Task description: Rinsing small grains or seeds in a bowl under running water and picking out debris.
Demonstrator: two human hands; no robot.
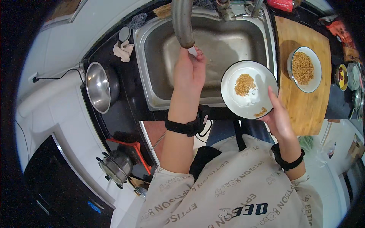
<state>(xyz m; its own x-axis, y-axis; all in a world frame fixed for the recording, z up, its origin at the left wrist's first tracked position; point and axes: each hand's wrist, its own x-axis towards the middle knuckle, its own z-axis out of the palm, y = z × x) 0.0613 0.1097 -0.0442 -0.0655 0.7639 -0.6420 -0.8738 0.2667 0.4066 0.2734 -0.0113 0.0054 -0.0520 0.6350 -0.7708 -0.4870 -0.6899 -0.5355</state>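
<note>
Below the mouth of the metal faucet [183, 25], my left hand [191, 67] is over the stainless steel sink [228, 82], its fingers curled round a small white object [192, 51], mostly hidden. My right hand [278, 114] grips the lower right rim of a white dish with a dark edge [231, 99], thumb on the inside. A small heap of golden-brown grains [244, 85] lies in the dish, with a smaller clump near its lower rim. The dish is tilted over the sink's front right corner.
A bowl of similar grains [303, 68] stands on a wooden cutting board [293, 114] at the right. Left of the sink are a metal bowl [98, 87], a crumpled cloth or tissue [123, 51] and a round lid [124, 34]. A lidded pot [115, 168] stands lower left.
</note>
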